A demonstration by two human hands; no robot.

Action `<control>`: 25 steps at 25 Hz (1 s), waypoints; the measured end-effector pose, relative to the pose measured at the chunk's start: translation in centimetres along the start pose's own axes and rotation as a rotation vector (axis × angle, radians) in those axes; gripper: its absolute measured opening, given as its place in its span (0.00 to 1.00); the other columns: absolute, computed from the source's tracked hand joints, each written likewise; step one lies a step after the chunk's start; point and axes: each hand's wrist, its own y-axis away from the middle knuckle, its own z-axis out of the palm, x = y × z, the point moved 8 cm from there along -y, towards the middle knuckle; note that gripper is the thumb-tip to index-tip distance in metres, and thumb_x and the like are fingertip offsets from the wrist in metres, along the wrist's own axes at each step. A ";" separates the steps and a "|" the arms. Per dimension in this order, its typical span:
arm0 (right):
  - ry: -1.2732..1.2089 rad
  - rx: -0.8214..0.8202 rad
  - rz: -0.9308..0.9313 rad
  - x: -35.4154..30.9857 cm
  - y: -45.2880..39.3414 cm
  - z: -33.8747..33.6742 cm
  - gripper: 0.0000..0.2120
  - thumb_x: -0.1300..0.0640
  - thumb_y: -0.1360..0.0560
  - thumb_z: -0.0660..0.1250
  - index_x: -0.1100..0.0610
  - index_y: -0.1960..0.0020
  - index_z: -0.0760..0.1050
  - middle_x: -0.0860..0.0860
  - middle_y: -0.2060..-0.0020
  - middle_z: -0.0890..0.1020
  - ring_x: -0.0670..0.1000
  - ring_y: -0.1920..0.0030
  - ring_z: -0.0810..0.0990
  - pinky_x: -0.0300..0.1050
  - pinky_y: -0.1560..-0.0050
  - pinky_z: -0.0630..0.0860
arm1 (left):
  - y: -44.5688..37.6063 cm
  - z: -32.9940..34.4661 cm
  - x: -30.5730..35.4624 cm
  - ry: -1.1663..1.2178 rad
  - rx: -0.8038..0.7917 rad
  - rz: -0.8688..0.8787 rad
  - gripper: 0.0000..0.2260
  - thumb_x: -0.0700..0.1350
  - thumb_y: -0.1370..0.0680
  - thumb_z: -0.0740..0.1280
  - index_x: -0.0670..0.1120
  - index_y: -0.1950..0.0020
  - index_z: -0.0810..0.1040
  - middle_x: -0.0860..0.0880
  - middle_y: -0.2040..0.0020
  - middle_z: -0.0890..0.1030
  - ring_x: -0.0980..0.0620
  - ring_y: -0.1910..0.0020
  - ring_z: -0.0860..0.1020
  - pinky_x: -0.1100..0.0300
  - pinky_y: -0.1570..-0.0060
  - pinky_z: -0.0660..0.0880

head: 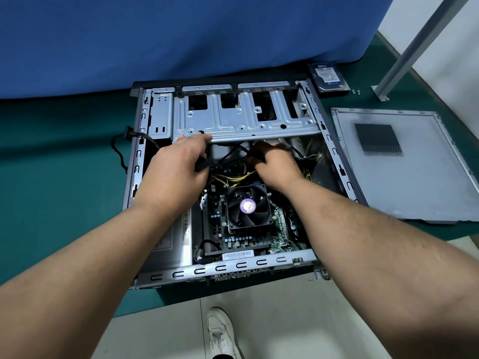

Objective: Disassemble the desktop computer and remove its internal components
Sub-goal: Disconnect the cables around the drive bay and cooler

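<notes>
- The desktop computer case (134,177) lies on its side on the green desk (64,156), its open side facing up at you, with its near edge at the desk's front edge.
- Your left hand (176,167) reaches into the case at the upper left; its fingertips (199,137) curl over the front lip of the silver drive cage (243,120), and a black connector (201,164) sits under the palm. You cannot tell from here whether that grip is really clamped on the connector.
- Your right hand (277,164) is just right of it, fingers curled tight around a bunch of black cables (233,151) below the cage's lip.
- Yellow and black wires (238,177) run between the two hands, just above the CPU cooler fan (248,206).
- The fan, with a purple round sticker at its hub, sits on the green motherboard (282,229) in the lower middle of the case.
- The power supply (171,244) fills the lower left corner, partly hidden by your left forearm.
- A black cable with a plug (128,131) hangs over the case's left wall onto the desk.
- The removed side panel (414,182) lies flat on the desk, right of the case.
- A hard drive (329,77) lies beyond the case's far right corner, with small screws (356,92) just beside it.
- A blue cloth (181,35) hangs behind the desk, and a white shoe (220,330) shows on the floor below.
</notes>
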 end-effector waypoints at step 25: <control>-0.043 -0.341 0.086 -5.1 11.3 -6.4 0.06 0.51 0.17 0.63 0.51 0.48 0.77 0.47 0.58 0.82 0.47 0.64 0.79 0.43 0.64 0.77 | 0.1 -4.2 0.1 0.741 0.137 -0.392 0.09 0.43 0.16 0.64 0.59 0.43 0.76 0.58 0.45 0.84 0.62 0.45 0.82 0.56 0.43 0.80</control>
